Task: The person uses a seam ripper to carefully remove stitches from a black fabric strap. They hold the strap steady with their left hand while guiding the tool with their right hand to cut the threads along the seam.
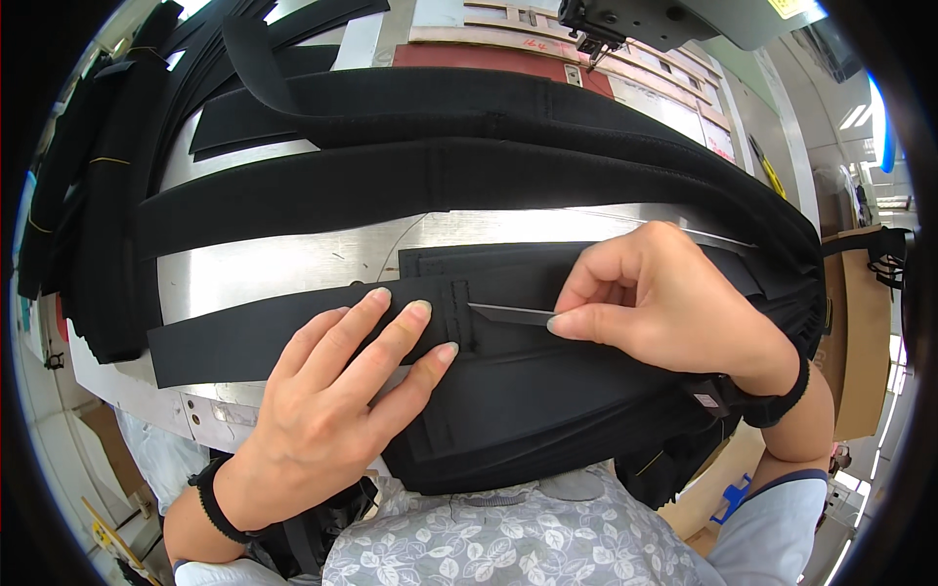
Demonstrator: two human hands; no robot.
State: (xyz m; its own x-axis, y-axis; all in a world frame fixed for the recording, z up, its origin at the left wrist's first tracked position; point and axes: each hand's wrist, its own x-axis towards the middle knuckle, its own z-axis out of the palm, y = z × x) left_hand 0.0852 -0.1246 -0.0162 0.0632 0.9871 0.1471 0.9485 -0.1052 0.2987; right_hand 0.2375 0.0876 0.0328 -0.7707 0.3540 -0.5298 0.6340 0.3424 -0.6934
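Observation:
My left hand (pixel 347 391) rests with spread fingers on a black fabric strip (pixel 225 342), whose right end has rows of stitching (pixel 459 313). This strip lies over wider black fabric pieces (pixel 508 400) that bunch toward the right. My right hand (pixel 655 303) pinches a thin, dark grey flat piece with a slanted tip (pixel 508 313) between thumb and fingers; the tip points left at the stitched end, just right of my left fingertips. Whether that piece is a blade, I cannot tell.
Long black strips (pixel 293 190) curve across the metal worktop (pixel 225 273), with tied bundles (pixel 107 225) at left. A dark machine head (pixel 645 20) hangs over the back, near slatted boards (pixel 498 49). A yellow-handled tool (pixel 769 166) and cardboard (pixel 855 332) are at right.

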